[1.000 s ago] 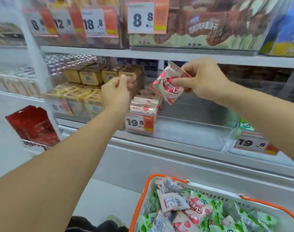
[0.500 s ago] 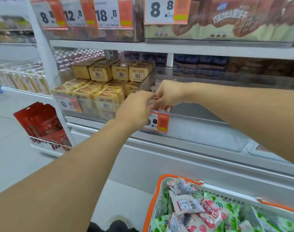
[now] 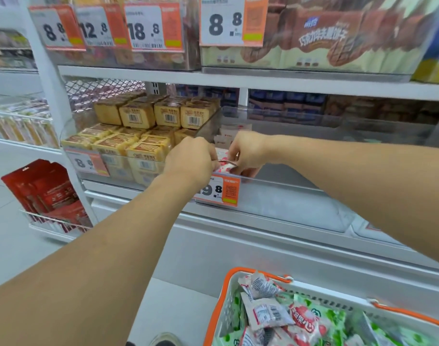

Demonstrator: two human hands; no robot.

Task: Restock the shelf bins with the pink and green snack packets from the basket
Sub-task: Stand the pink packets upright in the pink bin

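Both my hands are at the front of the clear shelf bin (image 3: 283,182), just above its 19.8 price tag (image 3: 219,191). My left hand (image 3: 191,158) and my right hand (image 3: 248,153) pinch a pink snack packet (image 3: 225,166) between them, low inside the bin's front left corner. More pink packets (image 3: 232,132) stand in a row behind it. The white basket (image 3: 228,303) with an orange rim sits at the bottom right, holding several pink packets (image 3: 306,320) and green packets (image 3: 336,318).
Yellow boxed snacks (image 3: 138,136) fill the bin to the left. The upper shelf (image 3: 238,78) carries brown biscuit packs and price tags. The right part of the clear bin looks bare. Red packets (image 3: 46,193) hang in a wire rack at the left.
The pink packet went from held up in my right hand down into the bin's front corner. My left hand moved right to join it. Both hands now hold the packet.
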